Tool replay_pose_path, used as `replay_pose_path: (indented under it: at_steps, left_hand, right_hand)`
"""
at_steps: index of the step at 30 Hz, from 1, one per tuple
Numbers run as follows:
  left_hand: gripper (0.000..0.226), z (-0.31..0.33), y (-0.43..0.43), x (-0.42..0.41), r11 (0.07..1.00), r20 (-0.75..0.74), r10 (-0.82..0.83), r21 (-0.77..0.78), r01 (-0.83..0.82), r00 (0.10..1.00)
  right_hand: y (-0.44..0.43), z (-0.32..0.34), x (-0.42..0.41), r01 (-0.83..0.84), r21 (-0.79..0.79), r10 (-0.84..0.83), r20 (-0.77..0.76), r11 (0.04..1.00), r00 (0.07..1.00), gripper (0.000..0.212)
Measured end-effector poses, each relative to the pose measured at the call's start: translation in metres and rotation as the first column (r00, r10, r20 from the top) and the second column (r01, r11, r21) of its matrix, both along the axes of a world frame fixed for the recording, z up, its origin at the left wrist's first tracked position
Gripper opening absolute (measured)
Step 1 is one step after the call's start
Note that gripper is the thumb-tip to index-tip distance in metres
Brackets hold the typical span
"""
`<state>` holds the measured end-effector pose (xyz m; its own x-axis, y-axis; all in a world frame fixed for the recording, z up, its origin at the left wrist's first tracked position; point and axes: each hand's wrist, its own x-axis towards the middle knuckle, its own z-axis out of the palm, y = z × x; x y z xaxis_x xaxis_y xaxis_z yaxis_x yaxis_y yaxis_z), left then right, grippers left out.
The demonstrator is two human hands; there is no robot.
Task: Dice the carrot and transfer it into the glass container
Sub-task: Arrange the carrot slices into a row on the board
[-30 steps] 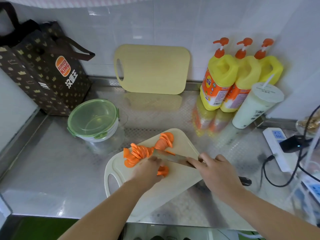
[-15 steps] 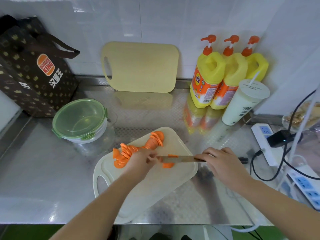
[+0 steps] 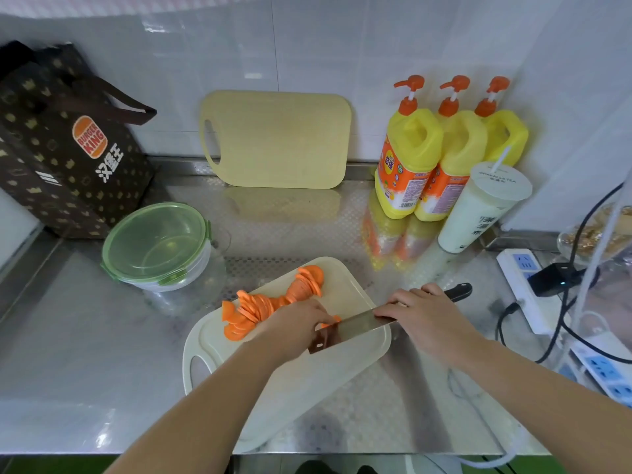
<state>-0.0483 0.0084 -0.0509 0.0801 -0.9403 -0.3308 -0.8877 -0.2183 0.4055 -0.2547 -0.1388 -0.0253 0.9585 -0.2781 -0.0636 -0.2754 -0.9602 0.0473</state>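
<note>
Carrot slices [image 3: 260, 307] lie fanned across the far left of a white cutting board [image 3: 355, 347] on the steel counter. My left hand [image 3: 294, 323] presses down on a small stack of slices, fingers curled over them. My right hand [image 3: 424, 314] grips the knife [image 3: 349, 328] at its black handle, forefinger along the blade's spine. The wide blade is tilted, its flat face showing, right beside my left fingertips. The glass container [image 3: 157, 248] stands left of the board with its green lid on.
A beige cutting board [image 3: 277, 140] leans on the tiled wall. A brown paper bag [image 3: 65, 148] stands far left. Three yellow pump bottles [image 3: 444, 155] and a lidded drink cup [image 3: 478, 210] are at the back right. Power strips [image 3: 533, 295] and cables lie at the right.
The knife blade has come from lying thin-edged across the board to a tilted pose close to my left fingers. The camera has shifted slightly; my left hand stays on the slices.
</note>
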Motion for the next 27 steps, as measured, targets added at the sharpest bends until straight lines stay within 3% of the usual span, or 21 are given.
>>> replay_pose_path:
  at_steps: [5, 8, 11, 14, 16, 18, 27]
  left_hand:
    - [0.048, -0.001, -0.008, -0.002, 0.999, -0.011, 0.037, -0.035, -0.038, 0.999]
    - [0.04, 0.001, -0.003, 0.001, 0.963, -0.164, 0.223, -0.117, -0.244, 0.961]
    - [0.033, 0.0, 0.004, 0.004, 0.887, -0.266, 0.392, -0.145, -0.439, 0.881]
    - [0.037, -0.004, 0.004, -0.004, 0.912, -0.209, 0.383, -0.07, -0.404, 0.9]
    - [0.051, -0.012, 0.0, -0.015, 0.949, -0.08, 0.315, 0.021, -0.314, 0.946]
    - [0.054, -0.014, -0.004, -0.025, 0.943, 0.018, 0.326, 0.055, -0.327, 0.945]
    - [0.04, -0.022, -0.026, -0.037, 0.883, -0.02, 0.465, -0.06, -0.465, 0.885]
  right_hand:
    - [-0.002, 0.002, -0.005, 0.021, 0.005, -0.021, -0.018, 1.0, 1.0, 0.066]
    - [-0.004, 0.004, -0.013, 0.036, 0.072, -0.042, 0.078, 0.997, 0.996, 0.065]
    - [0.001, 0.007, -0.022, 0.09, 0.213, -0.121, 0.137, 0.973, 0.983, 0.044]
    - [0.012, 0.007, -0.023, 0.286, 0.349, -0.324, 0.055, 0.892, 0.944, 0.029]
    - [0.021, 0.005, -0.018, 0.372, 0.424, -0.412, 0.003, 0.826, 0.911, 0.018]
    - [0.032, 0.003, -0.011, 0.422, 0.48, -0.477, -0.008, 0.769, 0.879, 0.027]
    - [0.053, -0.003, 0.007, 0.535, 0.543, -0.589, -0.089, 0.648, 0.803, 0.035]
